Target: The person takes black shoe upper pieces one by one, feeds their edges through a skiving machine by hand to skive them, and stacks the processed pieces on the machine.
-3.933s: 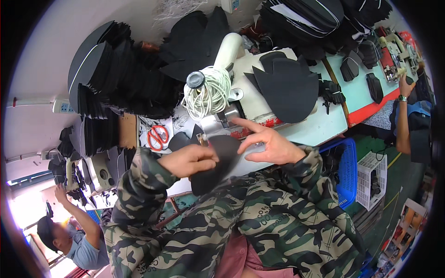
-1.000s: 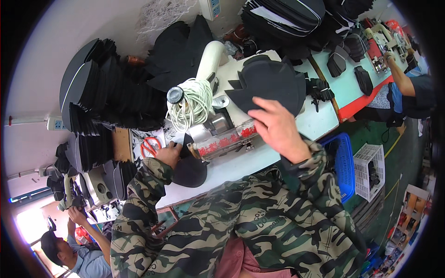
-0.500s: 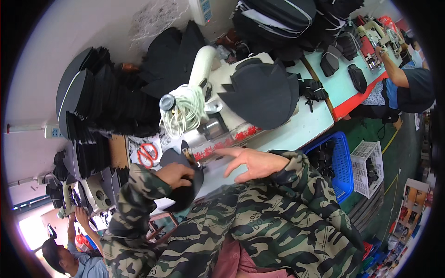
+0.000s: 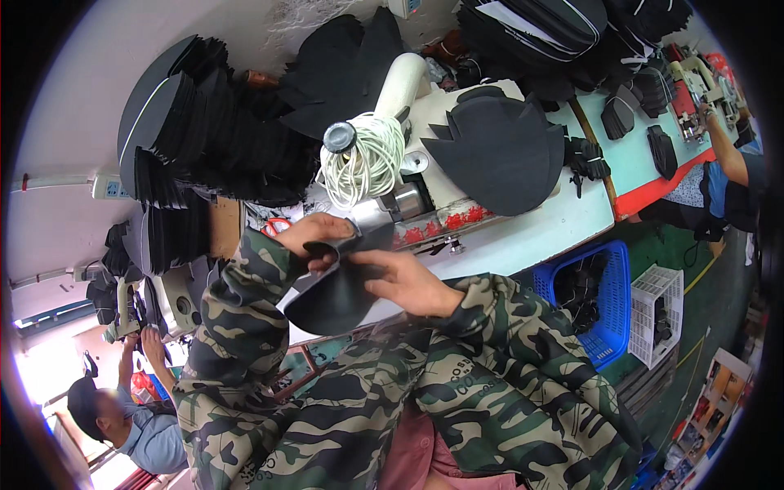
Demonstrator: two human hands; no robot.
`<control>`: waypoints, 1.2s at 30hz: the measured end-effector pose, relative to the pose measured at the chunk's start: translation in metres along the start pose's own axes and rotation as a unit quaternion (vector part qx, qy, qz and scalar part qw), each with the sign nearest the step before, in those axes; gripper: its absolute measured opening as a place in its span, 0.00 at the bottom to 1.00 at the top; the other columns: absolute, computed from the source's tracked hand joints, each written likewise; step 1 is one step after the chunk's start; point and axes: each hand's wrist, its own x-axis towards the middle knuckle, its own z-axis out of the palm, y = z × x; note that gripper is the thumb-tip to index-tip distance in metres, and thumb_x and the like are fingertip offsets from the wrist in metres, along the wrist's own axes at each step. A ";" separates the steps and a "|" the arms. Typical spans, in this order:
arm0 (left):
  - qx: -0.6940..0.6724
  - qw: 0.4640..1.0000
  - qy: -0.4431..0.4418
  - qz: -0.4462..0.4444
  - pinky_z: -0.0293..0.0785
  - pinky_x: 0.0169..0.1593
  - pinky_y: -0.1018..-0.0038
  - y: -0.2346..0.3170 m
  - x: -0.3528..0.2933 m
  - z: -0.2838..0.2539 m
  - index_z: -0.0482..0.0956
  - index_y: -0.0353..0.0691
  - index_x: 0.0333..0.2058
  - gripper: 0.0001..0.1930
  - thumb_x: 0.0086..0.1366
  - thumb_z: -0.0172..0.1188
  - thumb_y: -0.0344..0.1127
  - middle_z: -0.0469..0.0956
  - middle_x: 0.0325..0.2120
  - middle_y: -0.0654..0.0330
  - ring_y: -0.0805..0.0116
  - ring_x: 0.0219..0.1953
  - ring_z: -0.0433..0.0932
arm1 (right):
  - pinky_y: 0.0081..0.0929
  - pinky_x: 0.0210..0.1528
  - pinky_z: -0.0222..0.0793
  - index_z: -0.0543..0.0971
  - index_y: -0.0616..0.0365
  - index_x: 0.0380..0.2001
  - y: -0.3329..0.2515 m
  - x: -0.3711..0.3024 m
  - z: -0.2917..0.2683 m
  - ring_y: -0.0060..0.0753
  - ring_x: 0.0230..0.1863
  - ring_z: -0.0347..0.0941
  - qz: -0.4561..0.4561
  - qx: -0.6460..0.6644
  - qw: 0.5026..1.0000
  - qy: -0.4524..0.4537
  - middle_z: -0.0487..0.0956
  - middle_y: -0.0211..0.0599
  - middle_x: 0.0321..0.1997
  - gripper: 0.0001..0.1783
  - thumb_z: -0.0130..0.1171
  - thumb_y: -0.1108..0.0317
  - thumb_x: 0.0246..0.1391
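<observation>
Before the sewing machine [image 4: 438,186], left hand [image 4: 314,234] and right hand [image 4: 410,282], fingers nearly closed, pinch one black sheet [image 4: 331,304], apparently controlling its curl.

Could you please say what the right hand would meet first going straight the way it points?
The right hand would likely push the held black piece first, then the left hand; depth is unclear.

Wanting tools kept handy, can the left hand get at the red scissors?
Probably yes: the red scissors lie close beside the left hand, but that hand is occupied holding the black piece.
</observation>
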 end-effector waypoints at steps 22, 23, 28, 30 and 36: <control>0.121 0.986 0.008 0.116 0.69 0.20 0.81 -0.015 0.014 0.071 0.68 0.32 0.54 0.19 0.74 0.41 0.40 0.80 0.29 0.56 0.72 0.23 0.81 | 0.25 0.36 0.72 0.81 0.62 0.41 -0.082 -0.072 -0.085 0.34 0.32 0.78 -0.134 -0.378 0.854 0.331 0.81 0.43 0.34 0.12 0.59 0.79 0.50; 0.121 0.986 0.008 0.117 0.69 0.20 0.81 -0.010 0.016 0.069 0.68 0.32 0.54 0.19 0.74 0.41 0.40 0.80 0.29 0.56 0.72 0.23 0.81 | 0.26 0.36 0.72 0.80 0.62 0.42 -0.078 -0.069 -0.085 0.36 0.32 0.78 -0.145 -0.397 0.839 0.344 0.81 0.44 0.34 0.14 0.59 0.78 0.50; 0.188 0.956 0.200 0.105 0.67 0.15 0.76 0.006 0.031 0.058 0.73 0.28 0.38 0.16 0.72 0.44 0.38 0.75 0.14 0.56 0.70 0.10 0.73 | 0.36 0.35 0.71 0.78 0.61 0.46 -0.076 -0.036 -0.059 0.51 0.31 0.76 -0.182 -0.420 0.836 0.302 0.78 0.51 0.32 0.18 0.58 0.77 0.49; 0.199 0.947 0.230 0.108 0.67 0.15 0.75 0.019 0.027 0.072 0.73 0.29 0.34 0.15 0.72 0.44 0.37 0.75 0.13 0.55 0.70 0.10 0.72 | 0.36 0.35 0.71 0.78 0.61 0.45 -0.087 -0.029 -0.058 0.51 0.30 0.76 -0.192 -0.426 0.829 0.306 0.78 0.51 0.32 0.18 0.58 0.77 0.49; 0.295 0.827 0.338 0.339 0.71 0.17 0.70 -0.027 0.036 0.035 0.74 0.34 0.34 0.10 0.69 0.50 0.36 0.77 0.17 0.56 0.64 0.14 0.76 | 0.26 0.37 0.71 0.79 0.62 0.46 -0.141 -0.073 -0.088 0.36 0.36 0.79 -0.146 -0.467 0.801 0.344 0.80 0.45 0.37 0.19 0.50 0.83 0.51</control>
